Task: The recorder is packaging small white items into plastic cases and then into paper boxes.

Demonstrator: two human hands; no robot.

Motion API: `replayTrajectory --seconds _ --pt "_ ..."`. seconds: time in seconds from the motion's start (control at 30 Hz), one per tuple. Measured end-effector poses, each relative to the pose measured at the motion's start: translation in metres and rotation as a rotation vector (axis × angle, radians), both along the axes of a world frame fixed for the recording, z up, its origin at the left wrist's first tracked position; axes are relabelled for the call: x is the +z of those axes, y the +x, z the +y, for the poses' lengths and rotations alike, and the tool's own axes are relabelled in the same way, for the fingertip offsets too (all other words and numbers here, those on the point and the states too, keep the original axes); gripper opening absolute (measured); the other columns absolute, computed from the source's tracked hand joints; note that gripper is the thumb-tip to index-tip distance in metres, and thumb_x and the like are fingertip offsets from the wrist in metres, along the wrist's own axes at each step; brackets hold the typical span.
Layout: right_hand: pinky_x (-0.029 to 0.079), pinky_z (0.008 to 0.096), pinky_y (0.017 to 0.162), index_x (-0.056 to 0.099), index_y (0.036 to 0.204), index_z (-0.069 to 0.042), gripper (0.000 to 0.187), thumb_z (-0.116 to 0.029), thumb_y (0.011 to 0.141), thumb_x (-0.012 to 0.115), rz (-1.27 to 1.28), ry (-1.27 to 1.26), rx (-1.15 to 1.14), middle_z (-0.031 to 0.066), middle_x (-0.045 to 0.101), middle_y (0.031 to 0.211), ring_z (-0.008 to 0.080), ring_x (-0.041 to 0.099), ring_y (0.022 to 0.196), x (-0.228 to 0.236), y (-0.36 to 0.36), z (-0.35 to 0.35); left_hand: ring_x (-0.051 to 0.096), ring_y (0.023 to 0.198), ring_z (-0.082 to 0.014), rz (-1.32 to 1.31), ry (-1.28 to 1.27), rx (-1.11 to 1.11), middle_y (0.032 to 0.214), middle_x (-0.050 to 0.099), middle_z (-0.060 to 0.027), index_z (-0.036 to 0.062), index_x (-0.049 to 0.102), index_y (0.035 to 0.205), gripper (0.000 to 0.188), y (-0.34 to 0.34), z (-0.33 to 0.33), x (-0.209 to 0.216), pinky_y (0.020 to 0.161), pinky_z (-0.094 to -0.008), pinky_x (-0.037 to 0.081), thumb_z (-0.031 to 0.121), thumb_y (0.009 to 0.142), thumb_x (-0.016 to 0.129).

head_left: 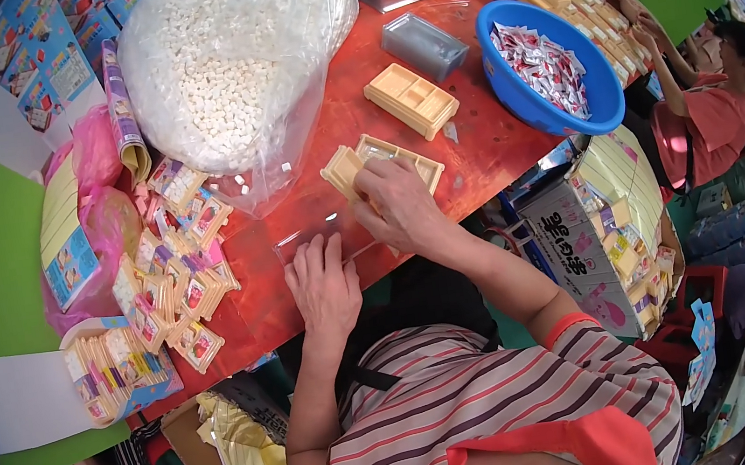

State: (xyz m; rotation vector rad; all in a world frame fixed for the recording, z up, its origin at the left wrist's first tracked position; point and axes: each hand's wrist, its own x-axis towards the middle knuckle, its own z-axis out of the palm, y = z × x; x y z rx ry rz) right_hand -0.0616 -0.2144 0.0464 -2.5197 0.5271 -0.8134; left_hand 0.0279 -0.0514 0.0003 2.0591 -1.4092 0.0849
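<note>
My left hand [324, 286] rests palm down near the table's front edge. Its fingers are stretched out over a clear plastic cover [300, 240]. Just to the right, my right hand [398, 201] has its fingers curled down onto a cream plastic tray [427, 172] with compartments. A smaller cream piece [343, 168] stands tilted against that hand's left side; the fingertips are partly hidden. Farther back lies a stack of cream compartment trays [412, 100], and behind it a stack of clear covers [425, 45].
A big clear bag of small white cubes [226, 82] fills the back left. Small packed trays [182, 286] are piled at left beside a display box [122, 369]. A blue basin [601, 113] of sachets stands right, above a carton [572, 248]. Another person [706, 118] sits at right.
</note>
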Motion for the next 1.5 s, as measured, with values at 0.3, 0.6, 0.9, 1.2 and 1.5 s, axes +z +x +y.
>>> replayTrajectory --seconds 0.3,0.6,0.9,1.2,1.5 --pt "0.041 0.0406 0.081 0.054 0.077 -0.007 0.014 -0.013 0.077 0.066 0.0 -0.301 -0.009 0.0107 0.053 0.08 0.0271 0.058 0.08 -0.009 0.024 0.002 0.049 0.119 -0.0377 -0.167 0.165 0.056 0.125 0.056 -0.0182 0.0028 0.063 0.111 0.03 0.011 0.05 -0.003 0.101 -0.0506 0.035 0.013 0.083 0.064" --pt "0.043 0.0408 0.072 0.056 0.081 -0.002 0.018 -0.019 0.085 0.062 -0.142 0.209 0.232 0.0136 0.053 0.08 0.0308 0.057 0.076 0.024 0.035 0.026 0.047 0.125 -0.0221 1.211 -0.341 -0.27 0.138 0.042 -0.0133 0.0017 0.023 0.15 0.072 0.014 0.003 0.036 0.104 -0.0337 0.038 0.012 0.089 0.06" --pt "0.047 0.0333 0.066 0.062 0.088 0.004 0.024 -0.02 0.09 0.06 -0.167 0.802 0.354 0.013 0.057 0.081 0.0213 0.06 0.073 0.025 0.098 -0.009 0.061 0.111 -0.0238 1.945 -0.739 -0.219 0.123 0.059 -0.0077 0.007 0.042 0.139 0.057 0.07 -0.041 0.01 0.086 -0.04 0.054 0.028 0.089 0.061" --pt "0.048 0.0352 0.081 0.065 0.103 -0.005 0.022 -0.017 0.084 0.064 -0.019 0.164 0.24 0.0122 0.063 0.105 0.0243 0.062 0.096 -0.013 0.234 -0.115 0.062 0.11 -0.0346 1.958 -0.886 -0.246 0.127 0.059 -0.0157 0.0023 0.044 0.138 0.056 0.136 -0.067 0.02 0.085 -0.0528 0.054 0.038 0.096 0.049" --pt "0.049 0.0477 0.083 0.066 0.103 -0.008 0.029 -0.012 0.075 0.061 0.215 -0.362 0.042 0.0134 0.055 0.115 0.0323 0.054 0.112 -0.043 0.299 -0.12 0.063 0.105 -0.0334 1.925 -0.921 -0.069 0.12 0.062 -0.0138 0.0069 0.048 0.135 0.05 0.182 -0.1 0.039 0.076 -0.0532 0.055 0.041 0.099 0.046"
